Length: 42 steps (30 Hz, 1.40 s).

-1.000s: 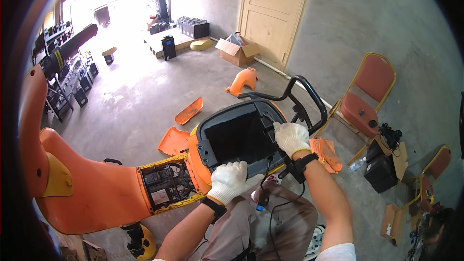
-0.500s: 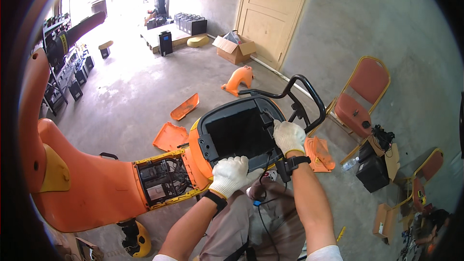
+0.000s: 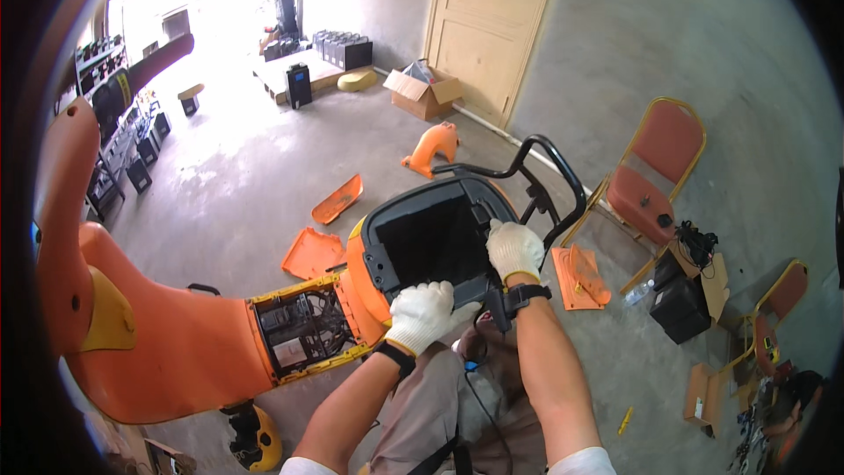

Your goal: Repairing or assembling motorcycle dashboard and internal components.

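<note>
An orange scooter stands in front of me, with the black bucket rim of its under-seat compartment exposed. My left hand, in a white knit glove, closes its fingers over the near edge of that rim, thumb stretched to the right. At the right rear corner my right hand, gloved alike, is closed on the rim; its fingertips are partly hidden. Beyond it curves the black rear rack. Left of the compartment an uncovered bay shows wiring and a metal-coloured box.
Orange body panels lie on the floor beyond the scooter, and another orange panel lies to the right. A red chair stands by the wall. A black cable hangs near my legs. A yellow marker-like stick lies at lower right.
The view has shifted slightly. Both hands stay on the compartment rim, and the cable by my legs hangs a little differently.
</note>
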Each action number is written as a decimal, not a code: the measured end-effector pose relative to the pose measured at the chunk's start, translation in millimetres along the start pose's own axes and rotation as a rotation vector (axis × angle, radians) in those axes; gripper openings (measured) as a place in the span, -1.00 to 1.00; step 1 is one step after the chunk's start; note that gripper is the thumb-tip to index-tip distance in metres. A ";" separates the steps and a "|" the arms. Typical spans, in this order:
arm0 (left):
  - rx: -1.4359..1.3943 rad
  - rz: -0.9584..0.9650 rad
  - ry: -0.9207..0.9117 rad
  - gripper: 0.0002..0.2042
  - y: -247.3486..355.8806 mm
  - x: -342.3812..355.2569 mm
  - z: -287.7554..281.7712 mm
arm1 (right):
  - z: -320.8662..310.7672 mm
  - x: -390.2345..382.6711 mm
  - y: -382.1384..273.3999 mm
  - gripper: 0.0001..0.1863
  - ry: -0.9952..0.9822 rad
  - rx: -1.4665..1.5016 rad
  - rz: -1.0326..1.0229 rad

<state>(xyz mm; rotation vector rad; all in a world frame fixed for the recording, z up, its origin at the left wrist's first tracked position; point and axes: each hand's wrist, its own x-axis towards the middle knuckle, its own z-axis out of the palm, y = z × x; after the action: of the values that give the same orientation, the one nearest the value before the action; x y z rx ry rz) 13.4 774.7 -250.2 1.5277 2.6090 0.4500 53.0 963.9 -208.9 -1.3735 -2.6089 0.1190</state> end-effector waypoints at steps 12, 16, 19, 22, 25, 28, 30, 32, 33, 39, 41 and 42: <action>0.027 -0.018 0.010 -0.27 2.6 -0.7 -2.7 | -29.7 20.0 18.1 -0.30 -0.148 0.124 0.030; 0.048 -0.010 0.022 -0.27 4.2 -0.5 -2.8 | -41.0 26.9 27.1 -0.29 -0.198 0.048 -0.051; 0.054 -0.013 0.021 -0.27 3.8 0.1 -1.1 | -43.5 30.2 27.6 -0.30 -0.214 0.046 -0.050; 0.064 -0.003 0.040 -0.27 3.5 0.6 0.6 | -44.5 32.3 26.9 -0.32 -0.243 0.048 -0.036; 0.064 -0.014 0.019 -0.28 3.6 1.1 0.9 | -46.4 34.2 27.2 -0.35 -0.239 0.042 -0.035; 0.063 -0.007 0.033 -0.29 3.5 0.7 0.3 | -48.1 37.5 27.0 -0.38 -0.251 0.010 -0.067; 0.065 -0.013 0.045 -0.29 4.2 -0.3 0.4 | -48.1 39.0 27.0 -0.38 -0.274 0.018 -0.091; 0.071 -0.009 0.056 -0.29 4.7 -0.4 -0.2 | -47.9 40.7 26.9 -0.40 -0.277 0.010 -0.077; 0.070 -0.017 0.033 -0.29 4.7 0.3 -0.8 | -48.1 41.9 27.1 -0.40 -0.269 0.022 -0.097; 0.075 -0.029 -0.004 -0.30 7.2 1.2 -4.3 | -55.5 55.0 24.2 -0.43 -0.357 -0.030 -0.166; 0.080 -0.030 0.007 -0.30 7.1 1.1 -5.1 | -56.6 55.6 23.8 -0.42 -0.366 -0.046 -0.136; 0.074 -0.034 -0.008 -0.30 6.9 1.0 -5.2 | -55.8 53.7 24.0 -0.42 -0.360 -0.029 -0.122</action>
<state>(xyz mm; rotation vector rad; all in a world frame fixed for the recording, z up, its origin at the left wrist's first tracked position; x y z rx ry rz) 17.6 777.6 -243.1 1.4997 2.6698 0.3482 54.2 1020.8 -151.1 -1.3011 -2.9896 0.3418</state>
